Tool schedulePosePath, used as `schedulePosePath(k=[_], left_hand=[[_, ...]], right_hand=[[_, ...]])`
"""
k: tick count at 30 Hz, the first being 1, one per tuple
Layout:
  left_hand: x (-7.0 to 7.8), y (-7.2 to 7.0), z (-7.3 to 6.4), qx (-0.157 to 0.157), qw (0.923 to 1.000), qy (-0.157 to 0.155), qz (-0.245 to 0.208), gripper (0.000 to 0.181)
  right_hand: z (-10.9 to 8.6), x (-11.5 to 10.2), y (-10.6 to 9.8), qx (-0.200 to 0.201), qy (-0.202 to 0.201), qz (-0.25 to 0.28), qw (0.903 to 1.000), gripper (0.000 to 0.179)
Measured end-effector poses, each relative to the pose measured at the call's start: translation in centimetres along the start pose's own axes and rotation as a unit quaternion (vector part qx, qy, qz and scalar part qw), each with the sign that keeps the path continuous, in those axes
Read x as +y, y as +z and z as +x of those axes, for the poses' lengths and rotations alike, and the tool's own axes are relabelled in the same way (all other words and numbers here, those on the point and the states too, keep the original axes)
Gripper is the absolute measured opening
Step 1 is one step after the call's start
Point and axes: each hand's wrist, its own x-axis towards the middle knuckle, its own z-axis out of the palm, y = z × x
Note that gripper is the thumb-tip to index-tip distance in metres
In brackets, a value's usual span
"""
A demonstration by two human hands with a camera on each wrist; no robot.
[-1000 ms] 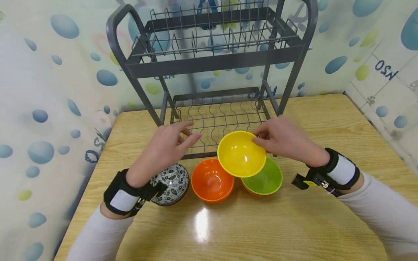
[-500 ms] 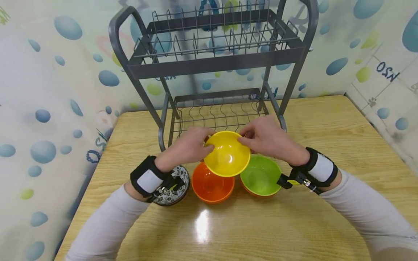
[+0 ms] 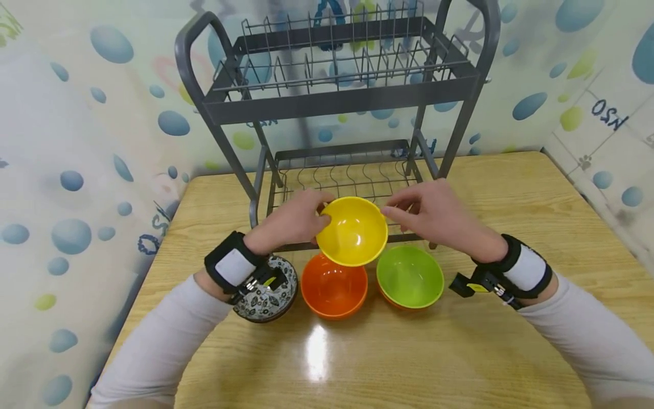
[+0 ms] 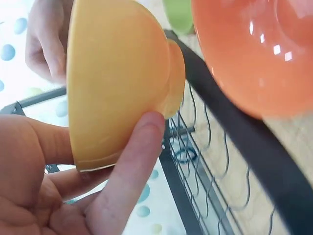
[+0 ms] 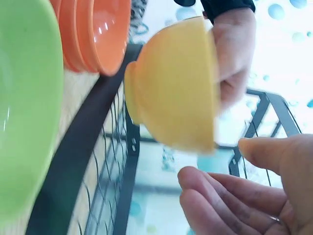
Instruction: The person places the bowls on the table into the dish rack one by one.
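A yellow bowl (image 3: 353,234) hangs tilted over the front of the rack's lower shelf, its inside facing the head camera. My left hand (image 3: 296,218) grips its left rim, thumb on the inner side; in the left wrist view a finger (image 4: 139,152) lies along the bowl's outer wall near its foot. At the bowl's right side is my right hand (image 3: 439,216), and in the right wrist view its thumb and fingers (image 5: 210,200) stand apart from the rim with nothing between them. Below the yellow bowl sit stacked orange bowls (image 3: 334,289) and a green bowl (image 3: 410,278).
A dark grey two-tier dish rack (image 3: 337,105) stands against the patterned wall, with a wire lower shelf (image 3: 347,173). Black-and-white patterned bowls (image 3: 268,295) stand left of the orange ones on the wooden table (image 3: 388,358).
The yellow bowl has moved left from the right hand's hold. My left hand came over and took its left rim; the right hand then let go and drew off to the right.
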Motion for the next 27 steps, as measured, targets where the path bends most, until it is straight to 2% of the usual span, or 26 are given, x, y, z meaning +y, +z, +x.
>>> schedulePosePath(k=[4,7,11,14,18,21,24,27], left_hand=[[-0.7,-0.9,0.7,0.021,0.9996,-0.012,-0.011,0.035],[-1.5,-1.4,1.4,0.051,0.9984,-0.016,-0.016,0.034],[-2.3,-2.3,2.7,0.095,0.9950,-0.030,0.002,0.030],[-2.5,-3.3,3.8,0.111,0.9924,-0.045,0.028,0.031],[-2.4,-4.9,5.5,0.127,0.9869,-0.071,0.070,0.033],[-2.6,-6.0,6.6,0.162,0.9759,-0.087,0.117,0.036],[-2.8,-6.8,7.4,0.211,0.9595,-0.097,0.160,0.041],[-3.1,-7.1,8.0,0.259,0.9424,-0.096,0.189,0.043]], right_hand=[[-1.0,1.8,-1.9,0.036,0.051,-0.023,0.9978,0.031],[-1.7,3.7,-3.0,0.071,0.087,-0.047,0.9926,0.036],[-2.4,6.3,-3.6,0.114,0.102,-0.069,0.9859,0.036],[-2.7,7.8,-3.5,0.117,0.106,-0.079,0.9843,0.037],[-2.7,9.0,-3.3,0.076,0.125,-0.046,0.9882,0.041],[-2.5,9.5,-3.0,0.034,0.141,0.010,0.9894,0.048],[-2.4,9.9,-2.8,0.001,0.159,0.069,0.9848,0.053],[-2.5,10.1,-2.7,-0.015,0.172,0.112,0.9786,0.052]])
